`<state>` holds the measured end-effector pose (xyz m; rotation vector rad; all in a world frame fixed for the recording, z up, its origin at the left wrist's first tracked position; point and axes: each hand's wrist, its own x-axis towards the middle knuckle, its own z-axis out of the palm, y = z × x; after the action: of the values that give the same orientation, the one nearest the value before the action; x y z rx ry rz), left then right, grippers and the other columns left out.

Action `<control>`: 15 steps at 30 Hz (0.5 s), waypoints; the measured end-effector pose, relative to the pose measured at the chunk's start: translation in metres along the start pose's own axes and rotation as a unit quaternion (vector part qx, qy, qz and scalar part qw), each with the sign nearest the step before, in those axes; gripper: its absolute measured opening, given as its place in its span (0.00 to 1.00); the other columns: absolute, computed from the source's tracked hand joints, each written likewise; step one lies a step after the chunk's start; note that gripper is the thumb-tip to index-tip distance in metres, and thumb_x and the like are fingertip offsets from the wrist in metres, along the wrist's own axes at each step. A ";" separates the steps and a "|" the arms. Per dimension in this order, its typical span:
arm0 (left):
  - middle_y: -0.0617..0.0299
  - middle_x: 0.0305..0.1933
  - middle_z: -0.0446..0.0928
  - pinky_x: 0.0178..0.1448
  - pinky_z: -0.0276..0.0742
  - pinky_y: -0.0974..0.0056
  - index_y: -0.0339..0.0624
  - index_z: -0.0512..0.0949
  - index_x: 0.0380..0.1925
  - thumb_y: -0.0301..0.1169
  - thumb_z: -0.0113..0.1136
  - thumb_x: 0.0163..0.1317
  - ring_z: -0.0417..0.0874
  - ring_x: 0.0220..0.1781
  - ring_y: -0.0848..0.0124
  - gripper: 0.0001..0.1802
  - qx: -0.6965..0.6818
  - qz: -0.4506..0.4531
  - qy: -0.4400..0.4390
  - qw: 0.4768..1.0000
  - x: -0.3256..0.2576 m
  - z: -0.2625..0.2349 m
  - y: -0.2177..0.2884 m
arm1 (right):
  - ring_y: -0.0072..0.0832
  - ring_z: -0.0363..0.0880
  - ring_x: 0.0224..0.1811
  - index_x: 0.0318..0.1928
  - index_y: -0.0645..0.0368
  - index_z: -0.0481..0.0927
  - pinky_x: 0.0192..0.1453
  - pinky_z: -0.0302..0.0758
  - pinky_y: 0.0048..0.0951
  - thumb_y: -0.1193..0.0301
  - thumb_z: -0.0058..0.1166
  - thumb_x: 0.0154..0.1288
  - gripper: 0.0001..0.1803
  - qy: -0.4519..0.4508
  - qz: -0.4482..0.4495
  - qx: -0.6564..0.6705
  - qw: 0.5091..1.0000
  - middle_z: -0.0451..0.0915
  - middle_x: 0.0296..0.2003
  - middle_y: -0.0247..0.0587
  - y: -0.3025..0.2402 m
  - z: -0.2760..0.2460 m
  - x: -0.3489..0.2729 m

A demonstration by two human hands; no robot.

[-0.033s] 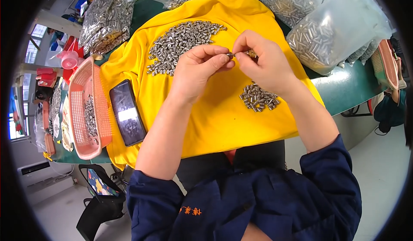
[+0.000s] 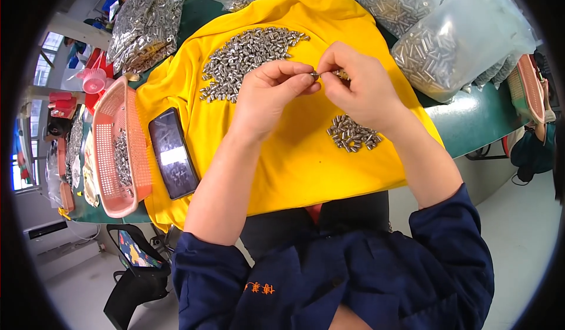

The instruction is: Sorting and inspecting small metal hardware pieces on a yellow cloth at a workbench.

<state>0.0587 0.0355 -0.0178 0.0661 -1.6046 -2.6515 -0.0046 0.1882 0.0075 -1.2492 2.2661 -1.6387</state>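
Observation:
My left hand (image 2: 266,97) pinches a small metal fitting (image 2: 315,75) between thumb and forefinger. My right hand (image 2: 366,88) meets it there, its thumb and forefinger closed at the fitting's other end. Brass-coloured pieces (image 2: 342,74) show within the curled right fingers; their exact shape is too small to tell. Beyond my left hand a large pile of short silver metal cylinders (image 2: 244,56) lies on a yellow cloth (image 2: 282,174). A smaller heap of similar metal cylinders (image 2: 353,133) rests on the cloth below my right hand.
Left of the hands lie a dark phone (image 2: 173,153) and a pink plastic basket (image 2: 145,168) with metal parts inside. Clear bags of metal parts (image 2: 426,59) stand at the right on the green table (image 2: 471,124); another full bag (image 2: 144,30) is at far left. A person (image 2: 532,153) is at far right.
Both hands hold nearly the same place and keep their pinch at the fitting. Only slight finger movement shows, and the whole view has shifted a little.

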 end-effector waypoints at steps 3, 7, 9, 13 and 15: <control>0.57 0.33 0.77 0.41 0.75 0.72 0.32 0.75 0.32 0.19 0.53 0.52 0.79 0.34 0.72 0.06 0.114 0.037 0.044 0.992 0.001 0.007 0.002 | 0.35 0.72 0.21 0.28 0.60 0.68 0.26 0.68 0.30 0.75 0.45 0.51 0.03 0.006 -0.002 -0.073 0.997 0.72 0.20 0.43 0.000 0.001 -0.002; 0.57 0.32 0.77 0.42 0.75 0.72 0.31 0.75 0.33 0.19 0.53 0.53 0.79 0.35 0.72 0.07 0.121 0.054 0.045 0.990 0.000 0.010 0.002 | 0.37 0.72 0.22 0.28 0.60 0.68 0.26 0.68 0.31 0.75 0.46 0.50 0.03 0.027 -0.025 -0.037 0.999 0.72 0.20 0.43 0.003 0.003 -0.001; 0.57 0.33 0.77 0.42 0.75 0.72 0.31 0.74 0.33 0.20 0.53 0.53 0.79 0.35 0.72 0.07 0.120 0.046 0.040 0.991 0.000 0.008 0.001 | 0.37 0.72 0.22 0.28 0.60 0.68 0.26 0.68 0.30 0.75 0.46 0.50 0.03 0.024 -0.016 -0.032 0.999 0.72 0.20 0.43 0.001 0.003 0.000; 0.57 0.33 0.77 0.42 0.75 0.72 0.31 0.74 0.34 0.21 0.53 0.54 0.79 0.35 0.72 0.07 0.057 0.029 0.038 0.997 0.000 0.006 0.003 | 0.37 0.72 0.22 0.28 0.60 0.68 0.26 0.68 0.30 0.75 0.46 0.51 0.04 0.023 -0.033 -0.057 0.998 0.72 0.20 0.43 0.001 0.003 0.001; 0.58 0.34 0.76 0.42 0.75 0.72 0.31 0.74 0.35 0.21 0.53 0.54 0.79 0.34 0.72 0.08 0.060 0.002 0.022 0.998 0.001 0.007 0.005 | 0.37 0.72 0.22 0.28 0.60 0.68 0.26 0.68 0.30 0.74 0.46 0.51 0.04 0.019 -0.039 -0.061 0.997 0.72 0.20 0.43 0.001 0.001 0.000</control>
<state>0.0575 0.0392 -0.0108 0.1233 -1.7479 -2.5297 -0.0044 0.1872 0.0061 -1.3607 2.4025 -1.5826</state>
